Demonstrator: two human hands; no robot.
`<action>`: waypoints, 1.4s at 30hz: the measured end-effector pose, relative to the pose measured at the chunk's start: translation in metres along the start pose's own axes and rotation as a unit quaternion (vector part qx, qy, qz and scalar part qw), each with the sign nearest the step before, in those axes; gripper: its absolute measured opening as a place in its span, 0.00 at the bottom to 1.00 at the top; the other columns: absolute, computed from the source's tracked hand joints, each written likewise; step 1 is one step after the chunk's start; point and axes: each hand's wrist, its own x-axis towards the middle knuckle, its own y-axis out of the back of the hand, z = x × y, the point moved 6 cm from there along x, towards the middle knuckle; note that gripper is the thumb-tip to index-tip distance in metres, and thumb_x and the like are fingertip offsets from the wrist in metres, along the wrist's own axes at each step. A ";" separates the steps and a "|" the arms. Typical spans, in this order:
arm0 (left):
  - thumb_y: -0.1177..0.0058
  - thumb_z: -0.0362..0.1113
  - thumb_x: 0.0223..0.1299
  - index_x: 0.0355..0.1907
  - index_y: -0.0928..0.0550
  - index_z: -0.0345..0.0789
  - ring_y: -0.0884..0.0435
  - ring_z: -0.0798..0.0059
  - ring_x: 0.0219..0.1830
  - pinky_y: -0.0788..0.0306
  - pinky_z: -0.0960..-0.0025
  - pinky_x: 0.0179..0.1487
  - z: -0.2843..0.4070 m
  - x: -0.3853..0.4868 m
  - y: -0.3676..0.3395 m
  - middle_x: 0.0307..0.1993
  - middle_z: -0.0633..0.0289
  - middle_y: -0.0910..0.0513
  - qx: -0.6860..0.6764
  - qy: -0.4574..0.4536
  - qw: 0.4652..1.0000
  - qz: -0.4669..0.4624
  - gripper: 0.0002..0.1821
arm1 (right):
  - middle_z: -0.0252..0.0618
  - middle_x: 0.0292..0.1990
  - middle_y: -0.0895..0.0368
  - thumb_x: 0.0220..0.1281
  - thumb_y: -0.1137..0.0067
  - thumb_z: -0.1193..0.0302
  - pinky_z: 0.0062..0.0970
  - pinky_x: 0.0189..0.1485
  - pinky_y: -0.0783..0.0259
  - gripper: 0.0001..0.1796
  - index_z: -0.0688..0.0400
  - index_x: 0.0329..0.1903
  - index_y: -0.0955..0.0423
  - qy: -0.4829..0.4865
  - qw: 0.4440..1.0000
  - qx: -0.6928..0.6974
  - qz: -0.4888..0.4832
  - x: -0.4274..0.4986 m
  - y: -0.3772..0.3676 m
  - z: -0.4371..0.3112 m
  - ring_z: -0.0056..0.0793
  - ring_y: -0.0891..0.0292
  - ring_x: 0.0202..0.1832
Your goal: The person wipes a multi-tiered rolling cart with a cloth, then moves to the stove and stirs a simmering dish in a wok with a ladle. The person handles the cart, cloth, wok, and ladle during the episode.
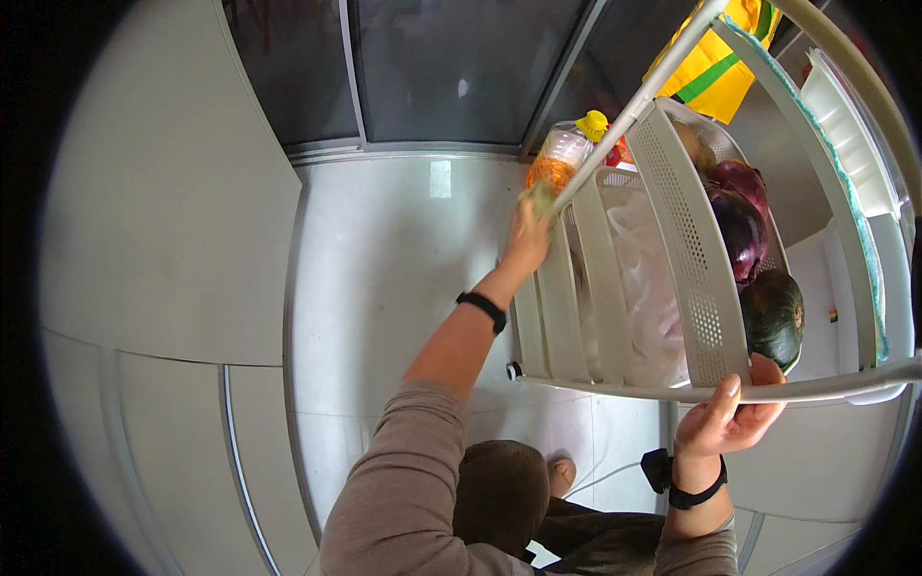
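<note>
A white tiered storage rack [699,392] with perforated baskets stands at my right, seen from above. My left hand [529,234] presses a blurred greenish cloth [540,198] against the rack's far upright post [612,133], low down. My right hand [731,417] grips the near post, thumb on one side and fingers on the other. Beside that hand, the upper basket [681,216] holds purple onions [738,234] and a dark green squash [774,313]. A lower basket [612,273] contains crumpled translucent plastic bags [645,273].
An oil bottle with a yellow cap [558,151] stands behind the far post. A yellow bag [713,65] hangs beyond the rack. White trays [843,129] rest on its top shelf. Cabinets [173,216] flank the left; a glass sliding door [439,72] closes the far side. A cable [605,479] crosses the floor.
</note>
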 end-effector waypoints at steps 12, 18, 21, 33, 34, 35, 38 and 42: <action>0.55 0.33 0.64 0.52 0.37 0.32 0.35 0.42 0.58 0.40 0.49 0.58 -0.020 -0.046 -0.003 0.53 0.42 0.31 -0.123 0.101 0.980 0.119 0.17 | 0.44 0.46 0.33 0.67 0.53 0.56 0.28 0.46 0.34 0.29 0.66 0.59 0.42 -0.070 0.995 -0.072 0.006 -0.003 0.007 -0.001 0.29 0.32 0.46; 0.56 0.30 0.63 0.50 0.34 0.33 0.29 0.44 0.52 0.34 0.54 0.52 -0.018 -0.039 -0.004 0.47 0.43 0.31 -0.136 0.068 0.984 0.089 0.13 | 0.43 0.45 0.33 0.68 0.57 0.51 0.28 0.43 0.32 0.31 0.62 0.62 0.44 -0.071 0.989 -0.124 -0.027 -0.003 0.011 -0.003 0.28 0.32 0.47; 0.55 0.27 0.61 0.47 0.31 0.32 0.28 0.45 0.51 0.32 0.54 0.52 -0.045 -0.048 -0.020 0.48 0.43 0.32 -0.035 -0.028 0.999 0.022 0.12 | 0.44 0.49 0.34 0.70 0.56 0.54 0.27 0.42 0.30 0.28 0.53 0.66 0.46 0.039 0.977 -0.192 -0.085 0.005 0.008 -0.011 0.29 0.31 0.49; 0.51 0.25 0.57 0.59 0.40 0.30 0.24 0.44 0.51 0.29 0.56 0.53 -0.059 -0.086 -0.010 0.51 0.40 0.25 -0.068 0.193 0.975 -0.088 0.27 | 0.48 0.52 0.30 0.63 0.46 0.67 0.32 0.54 0.29 0.26 0.65 0.60 0.41 0.024 1.000 0.007 -0.008 -0.004 0.002 -0.002 0.31 0.29 0.51; 0.51 0.25 0.57 0.59 0.40 0.29 0.23 0.46 0.50 0.29 0.58 0.52 -0.032 -0.081 0.002 0.50 0.41 0.25 -0.123 0.159 0.978 -0.056 0.26 | 0.48 0.52 0.31 0.63 0.46 0.67 0.31 0.54 0.30 0.26 0.66 0.59 0.41 0.028 1.000 0.012 -0.006 -0.003 0.001 -0.001 0.30 0.29 0.50; 0.51 0.25 0.58 0.58 0.40 0.29 0.22 0.48 0.50 0.28 0.59 0.52 -0.005 -0.081 0.019 0.49 0.42 0.25 -0.185 0.146 0.971 -0.041 0.25 | 0.48 0.51 0.31 0.63 0.46 0.66 0.30 0.53 0.32 0.27 0.67 0.58 0.42 0.047 0.999 0.008 -0.005 -0.001 -0.001 -0.002 0.29 0.30 0.49; 0.52 0.26 0.59 0.57 0.39 0.28 0.22 0.58 0.49 0.29 0.62 0.51 0.086 -0.068 0.066 0.49 0.45 0.25 -0.237 0.093 0.967 -0.027 0.24 | 0.49 0.47 0.31 0.66 0.52 0.58 0.28 0.48 0.37 0.26 0.70 0.52 0.38 0.076 0.996 -0.033 -0.025 0.003 -0.003 -0.006 0.29 0.35 0.44; 0.54 0.28 0.60 0.61 0.43 0.24 0.26 0.61 0.53 0.36 0.58 0.60 0.212 -0.057 0.119 0.50 0.47 0.25 -0.392 -0.062 0.917 0.049 0.28 | 0.48 0.35 0.26 0.70 0.69 0.53 0.30 0.46 0.38 0.32 0.71 0.39 0.25 0.067 0.996 -0.057 0.007 0.009 0.002 -0.010 0.37 0.36 0.41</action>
